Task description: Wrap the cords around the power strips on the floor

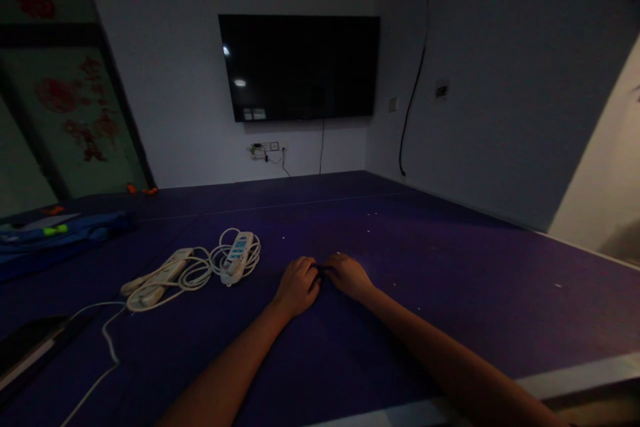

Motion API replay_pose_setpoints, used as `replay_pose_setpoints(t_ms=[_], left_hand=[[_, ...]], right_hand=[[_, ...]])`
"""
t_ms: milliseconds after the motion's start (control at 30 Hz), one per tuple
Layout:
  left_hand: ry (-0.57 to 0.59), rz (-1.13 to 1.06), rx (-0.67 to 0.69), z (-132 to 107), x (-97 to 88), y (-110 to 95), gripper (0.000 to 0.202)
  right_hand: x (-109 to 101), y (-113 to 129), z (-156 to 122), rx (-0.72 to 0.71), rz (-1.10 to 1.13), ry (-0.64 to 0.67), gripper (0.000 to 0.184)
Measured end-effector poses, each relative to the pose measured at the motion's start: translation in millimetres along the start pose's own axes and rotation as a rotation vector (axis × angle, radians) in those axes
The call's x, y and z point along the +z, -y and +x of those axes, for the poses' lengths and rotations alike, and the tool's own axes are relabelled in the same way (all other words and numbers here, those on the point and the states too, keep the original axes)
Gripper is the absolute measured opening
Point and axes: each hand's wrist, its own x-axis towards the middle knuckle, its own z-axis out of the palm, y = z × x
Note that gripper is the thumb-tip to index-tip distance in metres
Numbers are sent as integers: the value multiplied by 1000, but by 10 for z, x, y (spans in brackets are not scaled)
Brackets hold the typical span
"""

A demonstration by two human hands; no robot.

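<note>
My left hand (297,285) and my right hand (349,275) are close together, low over the purple surface (320,360), their fingertips turned toward each other. Between them shows a small dark, thin thing (323,268), pinched by the fingers of both hands. Its kind cannot be made out in the dim light, and the fingers hide most of it. To the left of my left hand lies a white power strip (239,255) with blue sockets, its white cord coiled around it.
Another white power strip (167,275) with looped cord lies farther left. At the left edge are a dark flat object (33,340) and blue cloth (85,230). Small white scraps dot the surface. A television (305,67) hangs on the wall; a black cable (413,100) dangles at right.
</note>
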Motion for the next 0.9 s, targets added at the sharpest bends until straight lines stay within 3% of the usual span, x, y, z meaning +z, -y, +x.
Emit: replay_pose_setpoints(t_ms=[333, 900], left_hand=[[20, 58, -157, 8, 52, 71, 17], [67, 82, -168, 4, 62, 70, 22]], right_hand=[[-23, 17, -13, 31, -20, -9, 22], [-32, 14, -19, 5, -17, 6, 19]])
